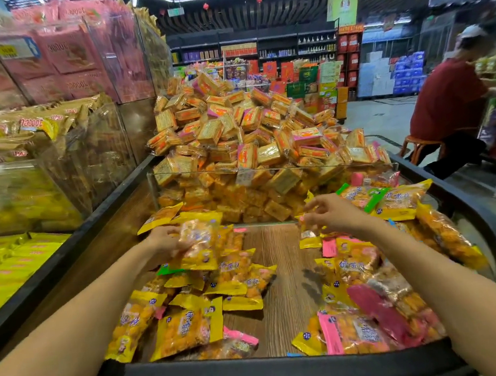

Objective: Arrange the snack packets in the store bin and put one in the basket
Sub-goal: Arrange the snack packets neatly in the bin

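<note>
Packets are scattered in two loose groups over the wooden floor of the bin, one toward its left edge and one toward its right, with bare wood between. One packet is gripped by the left hand above the left group, its long axis roughly upright and tilted. The right hand is held with fingers curled at small packets near the bin's far edge; whether anything is pinched cannot be told. No basket is seen.
</note>
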Available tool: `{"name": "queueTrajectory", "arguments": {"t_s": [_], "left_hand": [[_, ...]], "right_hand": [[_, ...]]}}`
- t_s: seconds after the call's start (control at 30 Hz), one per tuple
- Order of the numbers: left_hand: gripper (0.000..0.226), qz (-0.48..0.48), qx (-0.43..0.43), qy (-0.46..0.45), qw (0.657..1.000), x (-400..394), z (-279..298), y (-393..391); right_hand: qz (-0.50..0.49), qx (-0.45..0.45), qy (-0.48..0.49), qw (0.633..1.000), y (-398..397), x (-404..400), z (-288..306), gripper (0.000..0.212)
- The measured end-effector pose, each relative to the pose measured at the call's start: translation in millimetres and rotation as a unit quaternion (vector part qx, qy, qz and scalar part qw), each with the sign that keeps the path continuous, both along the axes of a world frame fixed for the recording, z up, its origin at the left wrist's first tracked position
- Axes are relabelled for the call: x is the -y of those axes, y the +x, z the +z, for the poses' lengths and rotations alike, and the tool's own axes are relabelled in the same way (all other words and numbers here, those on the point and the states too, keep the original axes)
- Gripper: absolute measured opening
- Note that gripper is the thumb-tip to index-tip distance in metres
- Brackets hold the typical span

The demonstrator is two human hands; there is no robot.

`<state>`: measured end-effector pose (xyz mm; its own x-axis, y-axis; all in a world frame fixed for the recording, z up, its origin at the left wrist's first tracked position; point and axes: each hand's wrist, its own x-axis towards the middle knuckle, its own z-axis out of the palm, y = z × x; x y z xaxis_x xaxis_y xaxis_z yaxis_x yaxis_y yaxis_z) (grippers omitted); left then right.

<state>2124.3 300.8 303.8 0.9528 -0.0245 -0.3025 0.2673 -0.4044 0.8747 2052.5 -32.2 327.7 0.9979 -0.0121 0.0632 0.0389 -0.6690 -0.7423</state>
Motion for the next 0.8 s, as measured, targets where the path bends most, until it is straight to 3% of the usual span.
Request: {"name": "queueTrajectory", "arguments": {"t_s": [0.2,0.33,0.47,0.53,0.6,0.7,0.8], "left_hand": [[0.05,0.038,-0.059,0.124,0.99,-84,-28,12],[0.031,0.031,-0.078,0.221,0.972,-96,-45,12],[0.033,0.006,-0.071,0.317,0.946,-94,-50,11],[0.032,-0.013,-0.033,0.41,0.911,-89,-48,13],[0.022,-0.024,0.059,0.481,0.875,-74,-44,14],[0.016,-0.045,0.222,0.464,0.856,-9,-30,9],[0.025,-0.199,0.301,0.391,0.846,98,-11,-19]], "right_hand": [[-0.01,0.043,-0.234,0.971,-3,56,-6,0.032],[0.001,0.037,-0.282,0.959,-11,73,-22,0.036],[-0.002,0.021,-0.282,0.959,-11,81,-25,0.038],[-0.011,0.032,-0.277,0.96,-11,86,-22,0.035],[-0.01,0.037,-0.291,0.956,-10,93,-20,0.035],[-0.005,0.028,-0.315,0.949,-12,103,-13,0.037],[-0.004,0.037,-0.345,0.938,-22,112,-9,0.036]]}}
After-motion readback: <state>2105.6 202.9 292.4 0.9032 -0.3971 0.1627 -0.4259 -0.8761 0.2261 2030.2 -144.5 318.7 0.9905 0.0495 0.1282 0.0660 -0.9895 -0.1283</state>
